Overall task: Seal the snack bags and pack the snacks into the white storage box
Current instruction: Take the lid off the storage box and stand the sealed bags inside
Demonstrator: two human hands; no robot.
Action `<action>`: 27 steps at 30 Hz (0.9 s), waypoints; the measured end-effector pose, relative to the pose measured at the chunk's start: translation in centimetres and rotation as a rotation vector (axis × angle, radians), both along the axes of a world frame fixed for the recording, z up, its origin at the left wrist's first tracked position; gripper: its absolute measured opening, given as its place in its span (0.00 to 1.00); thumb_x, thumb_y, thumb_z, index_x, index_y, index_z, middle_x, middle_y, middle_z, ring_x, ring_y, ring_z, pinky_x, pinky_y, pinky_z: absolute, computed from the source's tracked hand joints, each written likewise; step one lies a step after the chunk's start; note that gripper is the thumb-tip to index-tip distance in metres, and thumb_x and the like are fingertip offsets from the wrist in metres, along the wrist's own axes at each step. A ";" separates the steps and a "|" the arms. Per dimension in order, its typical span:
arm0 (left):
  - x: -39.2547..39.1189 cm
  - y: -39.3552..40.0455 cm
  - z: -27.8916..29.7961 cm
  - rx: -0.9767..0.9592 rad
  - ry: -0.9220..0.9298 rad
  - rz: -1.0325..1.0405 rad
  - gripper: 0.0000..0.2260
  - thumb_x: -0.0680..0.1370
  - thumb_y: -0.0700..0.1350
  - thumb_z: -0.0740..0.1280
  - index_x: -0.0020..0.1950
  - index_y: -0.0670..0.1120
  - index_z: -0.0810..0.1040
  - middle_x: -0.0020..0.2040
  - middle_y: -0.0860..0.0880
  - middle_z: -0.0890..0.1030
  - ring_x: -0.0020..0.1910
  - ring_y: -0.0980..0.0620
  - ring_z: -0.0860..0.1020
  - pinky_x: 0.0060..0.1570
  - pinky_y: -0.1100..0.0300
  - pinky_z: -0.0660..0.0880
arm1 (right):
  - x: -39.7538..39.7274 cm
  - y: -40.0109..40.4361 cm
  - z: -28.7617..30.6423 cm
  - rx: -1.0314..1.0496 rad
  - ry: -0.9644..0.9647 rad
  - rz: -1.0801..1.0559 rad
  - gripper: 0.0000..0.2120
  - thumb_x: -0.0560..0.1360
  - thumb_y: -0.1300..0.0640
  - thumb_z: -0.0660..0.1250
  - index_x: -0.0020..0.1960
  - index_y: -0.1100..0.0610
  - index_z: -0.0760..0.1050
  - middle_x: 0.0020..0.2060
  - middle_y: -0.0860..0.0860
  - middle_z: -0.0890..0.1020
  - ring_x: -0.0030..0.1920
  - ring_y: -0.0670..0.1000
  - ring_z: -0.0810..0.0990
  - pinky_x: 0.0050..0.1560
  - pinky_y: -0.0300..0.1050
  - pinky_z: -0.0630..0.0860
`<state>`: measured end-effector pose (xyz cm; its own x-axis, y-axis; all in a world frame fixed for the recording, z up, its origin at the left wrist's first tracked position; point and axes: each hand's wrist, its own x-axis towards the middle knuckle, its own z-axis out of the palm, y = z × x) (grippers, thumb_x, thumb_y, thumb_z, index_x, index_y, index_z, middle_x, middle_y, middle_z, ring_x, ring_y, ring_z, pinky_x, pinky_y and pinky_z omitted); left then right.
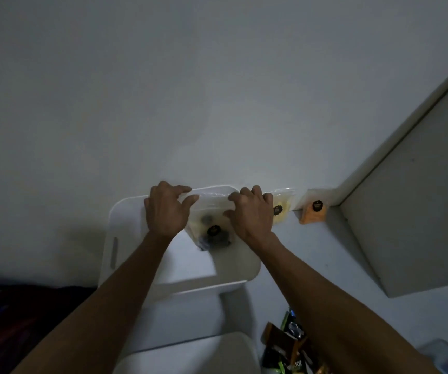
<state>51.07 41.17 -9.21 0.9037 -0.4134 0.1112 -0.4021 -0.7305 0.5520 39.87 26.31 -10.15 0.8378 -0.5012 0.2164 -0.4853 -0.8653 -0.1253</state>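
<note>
The box (125,238) fills the desk's (312,255) back left, two bags (279,209) line the back edge, and wrappers (285,346) crowd the front.

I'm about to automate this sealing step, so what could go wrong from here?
1. Both hands, left hand and right hand, pinch the clear snack bag at its top edge above the white storage box; the strip may close unevenly.
2. Dim light hides any gap.
3. The yellow bag and orange bag lean against the wall and could tip.

Both forearms are bare, the left hand (166,209) and right hand (250,214) ungloved.
</note>
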 end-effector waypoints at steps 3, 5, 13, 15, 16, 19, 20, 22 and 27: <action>-2.0 0.8 1.7 -0.054 -0.029 -0.004 0.15 0.75 0.58 0.70 0.56 0.52 0.84 0.52 0.44 0.80 0.54 0.43 0.77 0.57 0.44 0.73 | -2.6 -0.2 2.2 0.076 -0.038 -0.040 0.17 0.72 0.48 0.72 0.60 0.50 0.80 0.51 0.50 0.83 0.56 0.55 0.75 0.52 0.52 0.67; -3.6 0.8 2.9 -0.091 -0.051 -0.011 0.15 0.75 0.58 0.70 0.56 0.51 0.84 0.51 0.44 0.80 0.53 0.43 0.77 0.56 0.44 0.73 | -4.8 -0.6 3.6 0.128 -0.068 -0.073 0.19 0.73 0.46 0.72 0.61 0.49 0.79 0.54 0.50 0.82 0.59 0.55 0.74 0.55 0.53 0.68; -11.1 -3.3 4.2 -0.134 -0.060 -0.129 0.14 0.75 0.55 0.71 0.56 0.49 0.84 0.52 0.45 0.81 0.55 0.43 0.76 0.55 0.45 0.74 | -13.8 -5.5 5.5 0.243 -0.117 -0.208 0.15 0.72 0.48 0.74 0.57 0.51 0.82 0.51 0.51 0.83 0.51 0.54 0.79 0.50 0.53 0.78; -12.8 -5.2 3.7 -0.102 -0.081 -0.170 0.13 0.75 0.54 0.71 0.56 0.49 0.83 0.54 0.45 0.80 0.56 0.43 0.75 0.55 0.46 0.73 | -15.4 -7.5 5.4 0.285 -0.119 -0.246 0.14 0.72 0.50 0.74 0.57 0.52 0.82 0.51 0.52 0.83 0.51 0.55 0.79 0.50 0.53 0.79; -13.4 -6.4 3.5 -0.088 -0.094 -0.183 0.14 0.76 0.54 0.71 0.57 0.49 0.83 0.54 0.45 0.80 0.56 0.44 0.74 0.55 0.47 0.73 | -16.1 -8.7 5.4 0.281 -0.111 -0.265 0.14 0.73 0.51 0.73 0.57 0.53 0.82 0.52 0.52 0.82 0.51 0.55 0.80 0.49 0.52 0.79; -14.6 -10.0 2.6 -0.068 -0.100 -0.201 0.14 0.76 0.53 0.70 0.59 0.49 0.82 0.55 0.46 0.79 0.56 0.44 0.74 0.55 0.47 0.73 | -17.1 -12.7 4.9 0.287 -0.095 -0.296 0.13 0.72 0.52 0.73 0.56 0.52 0.82 0.51 0.52 0.83 0.52 0.55 0.80 0.50 0.52 0.78; -14.6 -11.3 2.2 -0.054 -0.101 -0.201 0.14 0.77 0.53 0.70 0.60 0.49 0.82 0.55 0.46 0.79 0.57 0.44 0.74 0.55 0.47 0.73 | -17.1 -14.2 4.5 0.302 -0.098 -0.305 0.13 0.72 0.51 0.73 0.56 0.51 0.82 0.51 0.52 0.83 0.53 0.55 0.80 0.51 0.52 0.78; -14.4 -13.8 1.2 -0.009 -0.116 -0.188 0.15 0.77 0.52 0.69 0.62 0.49 0.80 0.56 0.45 0.78 0.57 0.44 0.74 0.57 0.47 0.72 | -16.7 -17.2 3.5 0.314 -0.087 -0.313 0.14 0.73 0.51 0.72 0.58 0.50 0.81 0.52 0.52 0.82 0.55 0.55 0.78 0.54 0.53 0.77; -12.1 -19.0 -2.2 0.139 -0.180 -0.125 0.15 0.79 0.51 0.67 0.64 0.48 0.79 0.57 0.43 0.78 0.57 0.42 0.74 0.54 0.48 0.70 | -13.9 -23.8 0.2 0.249 -0.024 -0.240 0.16 0.74 0.52 0.70 0.61 0.49 0.78 0.55 0.51 0.81 0.59 0.55 0.76 0.55 0.51 0.75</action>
